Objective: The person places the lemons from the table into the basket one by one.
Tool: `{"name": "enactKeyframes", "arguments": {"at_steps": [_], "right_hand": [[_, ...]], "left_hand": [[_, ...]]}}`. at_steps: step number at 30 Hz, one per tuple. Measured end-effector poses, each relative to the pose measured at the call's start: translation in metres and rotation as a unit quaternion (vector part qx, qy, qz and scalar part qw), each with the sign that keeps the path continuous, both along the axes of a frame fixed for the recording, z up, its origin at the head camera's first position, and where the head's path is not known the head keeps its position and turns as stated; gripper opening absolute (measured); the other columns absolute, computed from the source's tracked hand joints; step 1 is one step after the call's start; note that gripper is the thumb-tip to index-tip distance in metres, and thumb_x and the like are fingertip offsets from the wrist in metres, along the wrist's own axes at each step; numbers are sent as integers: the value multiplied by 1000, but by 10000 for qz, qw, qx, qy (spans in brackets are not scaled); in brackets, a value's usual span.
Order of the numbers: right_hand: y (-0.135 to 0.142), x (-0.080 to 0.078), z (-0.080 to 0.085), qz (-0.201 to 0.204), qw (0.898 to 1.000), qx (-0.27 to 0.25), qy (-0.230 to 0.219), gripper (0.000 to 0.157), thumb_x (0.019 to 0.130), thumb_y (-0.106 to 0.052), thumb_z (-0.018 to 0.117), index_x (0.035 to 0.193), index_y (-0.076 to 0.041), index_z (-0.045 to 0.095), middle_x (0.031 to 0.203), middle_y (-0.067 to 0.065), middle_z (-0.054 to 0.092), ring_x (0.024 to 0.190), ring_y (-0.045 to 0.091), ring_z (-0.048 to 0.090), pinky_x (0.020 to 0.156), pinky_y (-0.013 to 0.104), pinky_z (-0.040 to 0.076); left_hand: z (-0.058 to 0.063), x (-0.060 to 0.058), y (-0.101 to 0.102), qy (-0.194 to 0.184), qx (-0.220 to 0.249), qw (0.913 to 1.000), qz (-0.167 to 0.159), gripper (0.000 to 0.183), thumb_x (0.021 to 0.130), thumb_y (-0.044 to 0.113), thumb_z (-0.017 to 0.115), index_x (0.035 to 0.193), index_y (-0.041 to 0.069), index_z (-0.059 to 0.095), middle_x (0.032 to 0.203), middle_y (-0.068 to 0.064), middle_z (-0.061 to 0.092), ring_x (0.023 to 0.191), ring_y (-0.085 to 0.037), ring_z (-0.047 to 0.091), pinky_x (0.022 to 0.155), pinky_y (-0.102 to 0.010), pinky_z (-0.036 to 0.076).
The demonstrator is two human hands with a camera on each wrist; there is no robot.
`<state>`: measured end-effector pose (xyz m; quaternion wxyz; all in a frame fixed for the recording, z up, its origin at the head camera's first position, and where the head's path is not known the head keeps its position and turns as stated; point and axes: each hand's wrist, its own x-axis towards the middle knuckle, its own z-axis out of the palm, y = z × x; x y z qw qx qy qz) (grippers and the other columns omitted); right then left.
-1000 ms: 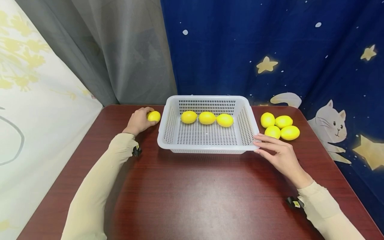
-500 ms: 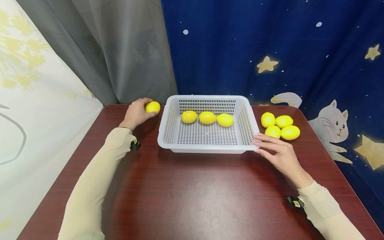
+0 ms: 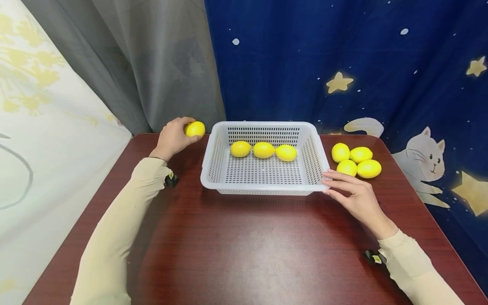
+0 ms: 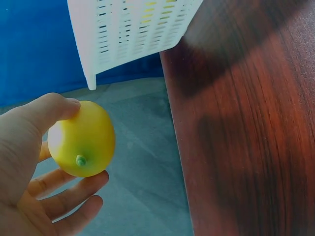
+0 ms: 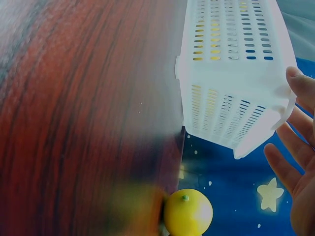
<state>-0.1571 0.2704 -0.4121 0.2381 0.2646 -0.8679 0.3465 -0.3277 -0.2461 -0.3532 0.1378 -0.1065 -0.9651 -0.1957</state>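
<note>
My left hand holds a yellow lemon between thumb and fingers, raised above the table's far left corner. In the left wrist view, the lemon shows its green stem end, with the thumb on top and fingers below. A white slotted plastic basket stands at the middle of the table's far side. Three lemons lie in a row inside it, among them a middle lemon. My right hand touches the basket's near right corner with extended fingers, also seen around the rim in the right wrist view.
Several loose lemons sit clustered on the table right of the basket, beyond my right hand. The reddish-brown table ends just behind the basket. Grey curtain and blue star-patterned curtain hang along the far edge.
My left hand has lifted the lemon and moved it toward the far edge, up from beside the basket. The right hand and basket stay in place.
</note>
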Motion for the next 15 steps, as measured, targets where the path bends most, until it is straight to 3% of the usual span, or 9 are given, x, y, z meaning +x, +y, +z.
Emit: {"name": "enactKeyframes", "arguments": {"at_steps": [15], "right_hand": [[1, 0, -1, -25, 10000, 49, 27, 47, 66, -1, 88, 111, -12, 77, 120, 8, 73, 127, -8, 54, 104, 3, 36]], "left_hand": [[20, 1, 15, 191, 62, 9997, -123, 59, 84, 39, 74, 134, 13, 58, 129, -14, 63, 105, -33, 59, 90, -52, 50]]}}
